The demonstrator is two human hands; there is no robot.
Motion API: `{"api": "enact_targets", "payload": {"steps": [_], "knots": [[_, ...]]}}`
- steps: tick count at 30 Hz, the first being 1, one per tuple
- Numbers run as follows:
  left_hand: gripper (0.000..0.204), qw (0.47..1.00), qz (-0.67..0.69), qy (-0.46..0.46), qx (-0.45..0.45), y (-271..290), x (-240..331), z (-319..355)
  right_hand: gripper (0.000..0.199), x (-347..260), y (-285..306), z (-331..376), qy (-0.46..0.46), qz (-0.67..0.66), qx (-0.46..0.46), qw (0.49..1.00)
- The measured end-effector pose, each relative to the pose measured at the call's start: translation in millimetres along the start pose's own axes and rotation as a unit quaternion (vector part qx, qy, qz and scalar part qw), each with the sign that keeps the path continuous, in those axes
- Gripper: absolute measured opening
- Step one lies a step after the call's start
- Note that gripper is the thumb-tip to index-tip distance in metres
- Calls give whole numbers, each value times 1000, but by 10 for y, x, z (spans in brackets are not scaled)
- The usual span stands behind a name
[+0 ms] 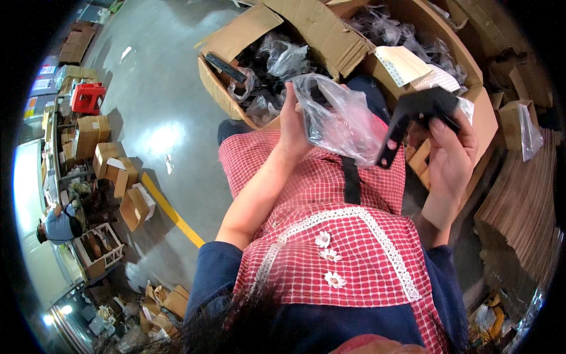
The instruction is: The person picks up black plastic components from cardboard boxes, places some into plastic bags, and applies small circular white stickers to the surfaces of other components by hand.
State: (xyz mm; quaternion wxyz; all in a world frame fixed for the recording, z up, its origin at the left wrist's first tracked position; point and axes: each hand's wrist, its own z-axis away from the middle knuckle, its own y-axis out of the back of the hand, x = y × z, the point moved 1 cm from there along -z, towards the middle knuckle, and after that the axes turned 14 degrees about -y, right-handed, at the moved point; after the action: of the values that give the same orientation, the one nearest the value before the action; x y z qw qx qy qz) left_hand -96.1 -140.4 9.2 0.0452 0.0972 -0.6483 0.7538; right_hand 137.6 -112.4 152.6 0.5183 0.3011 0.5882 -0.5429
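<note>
Clamped with left hand (293, 124) on clear plastic bag (339, 115), above checked apron (318, 239); with right hand (451, 144) on black bracket (425, 108), just beside. Seemingly at bagging or unbagging; judged to call for spreading the bag mouth. Hemmed ahead by left carton (213, 82) and right carton (486, 121); roomier leftward over grey floor (159, 76).

I see the left hand (295, 127) over the lap, holding a plastic bag (333, 112); to its right, the right hand (451, 141) holds a bracket (433, 103). Ahead of me, beyond the hands, stand two boxes side by side: the left box (219, 91) and the right box (486, 118), both with bags in them. Sheets of paper (404, 64) lie at the right box's near side. On my far right is a cardboard stack (519, 203). Across the floor (147, 82) to my left, a stool (88, 98) stands beyond a row of cartons (92, 134), and another person (61, 226) is farther left.
</note>
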Motion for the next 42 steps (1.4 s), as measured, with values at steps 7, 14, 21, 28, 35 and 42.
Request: {"api": "enact_targets", "payload": {"steps": [7,14,21,28,35,42], "knots": [[62,997,11,0,77,58,11,38,31,-88,27,39,58,305,-219,925],[57,996,-54,30,62,-146,11,79,20,-16,-8,-222,-71,338,-256,903],[58,990,-114,9,82,-231,67,132,14,-138,-226,-72,-10,357,-155,921],[59,994,-95,37,37,-194,75,123,19,-430,-400,137,106,399,-121,903],[59,994,-103,15,24,-176,95,137,23,-410,-373,104,108,340,-137,924],[57,994,-89,-16,64,-182,148,103,26,-364,-209,48,15,283,-16,959]]}}
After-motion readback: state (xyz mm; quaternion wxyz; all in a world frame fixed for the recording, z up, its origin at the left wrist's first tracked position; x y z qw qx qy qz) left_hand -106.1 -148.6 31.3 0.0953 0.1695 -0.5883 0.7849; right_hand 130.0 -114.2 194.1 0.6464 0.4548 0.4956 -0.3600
